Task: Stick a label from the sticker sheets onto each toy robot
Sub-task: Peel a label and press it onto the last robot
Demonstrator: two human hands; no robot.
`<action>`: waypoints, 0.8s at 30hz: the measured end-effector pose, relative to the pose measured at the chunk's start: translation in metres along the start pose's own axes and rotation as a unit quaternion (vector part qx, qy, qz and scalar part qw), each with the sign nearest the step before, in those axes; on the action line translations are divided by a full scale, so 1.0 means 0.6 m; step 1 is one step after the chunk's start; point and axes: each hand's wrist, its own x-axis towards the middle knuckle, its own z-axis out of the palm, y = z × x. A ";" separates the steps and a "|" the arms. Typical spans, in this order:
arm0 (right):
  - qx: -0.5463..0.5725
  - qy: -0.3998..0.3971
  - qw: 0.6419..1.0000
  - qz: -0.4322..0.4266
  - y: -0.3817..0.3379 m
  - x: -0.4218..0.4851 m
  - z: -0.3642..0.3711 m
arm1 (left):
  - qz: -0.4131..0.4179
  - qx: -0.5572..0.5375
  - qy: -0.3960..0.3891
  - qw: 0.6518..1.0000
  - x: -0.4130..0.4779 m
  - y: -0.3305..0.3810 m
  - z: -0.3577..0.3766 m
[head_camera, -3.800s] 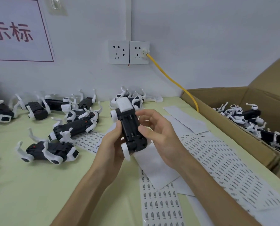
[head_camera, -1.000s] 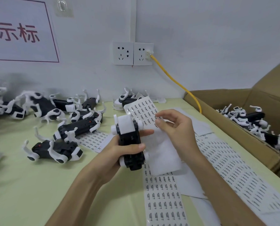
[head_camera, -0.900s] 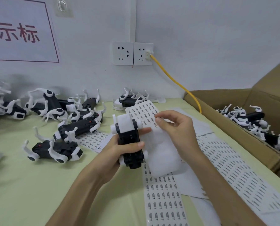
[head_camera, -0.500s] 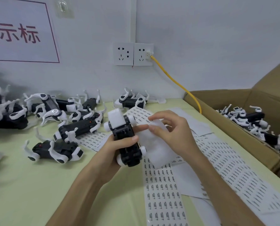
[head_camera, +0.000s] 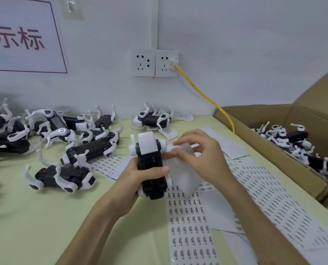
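My left hand grips a black-and-white toy robot above the table, its underside up and its white head pointing away from me. The same hand's fingers hold a curled sticker sheet against the robot's right side. My right hand is at that sheet's top edge with thumb and forefinger together; whether a label sits between them I cannot tell. More sticker sheets printed with rows of small labels lie flat under and to the right of my hands.
Several toy robots lie scattered on the green table at the left and back. A cardboard box at the right holds several more. A yellow cable runs from the wall socket down behind the box.
The sticker sheet has come down from its raised position and now curls beside the robot. My right hand moved in close to the robot's head. Robots at the far left shifted.
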 end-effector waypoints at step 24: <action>-0.023 -0.041 0.997 0.064 0.005 0.002 -0.021 | 0.022 0.240 -0.020 0.970 0.009 -0.024 0.017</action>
